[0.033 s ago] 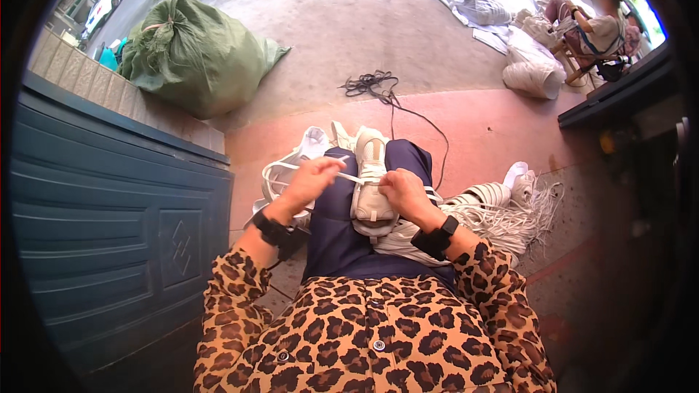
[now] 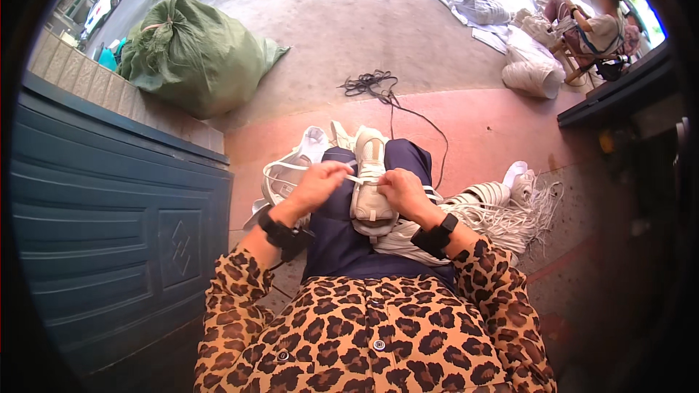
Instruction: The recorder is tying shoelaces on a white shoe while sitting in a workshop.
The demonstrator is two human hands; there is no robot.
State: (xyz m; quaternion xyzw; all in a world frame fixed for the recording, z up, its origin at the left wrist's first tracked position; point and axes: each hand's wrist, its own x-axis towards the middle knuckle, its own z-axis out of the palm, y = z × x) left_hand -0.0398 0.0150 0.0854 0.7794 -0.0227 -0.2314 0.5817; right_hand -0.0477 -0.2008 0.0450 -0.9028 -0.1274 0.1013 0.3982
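A: What's the setting?

B: Grey concrete [image 2: 328, 36] meeting a pink floor [image 2: 466, 120] along a gently curving edge. Far left stands one blue door [image 2: 87, 211], its near edge stopping short of the left sleeve.

A: Past the door?

B: One green sack [image 2: 200, 58], gathered at the top, on the concrete. Closer in, pale shoes [image 2: 287, 175] beside the left knee; they overlap, so I can't count them.

A: And the left hand?

B: The left hand [image 2: 320, 183] is over the left thigh, forearm angled inward, one black band [image 2: 277, 236] at the wrist. Its fingers are pinched together on a white lace [image 2: 352, 178] that runs to the beige shoe [image 2: 373, 193].

A: Where's that shoe?

B: Just one, on the lap between the thighs, lacing uppermost. Beyond the knees lies one tangle of black cord [image 2: 371, 86], with floor between.

A: The right hand?

B: The right hand [image 2: 404, 191] bends in from the other side, a second band [image 2: 437, 239] on its wrist, fingers curled, fingertips closed on the lace against the shoe.

A: Farther right?

B: One heap of loose pale laces [image 2: 524, 222] beside the right thigh, then white bundles [image 2: 531, 62] and one seated person [image 2: 603, 30], well apart from both hands.
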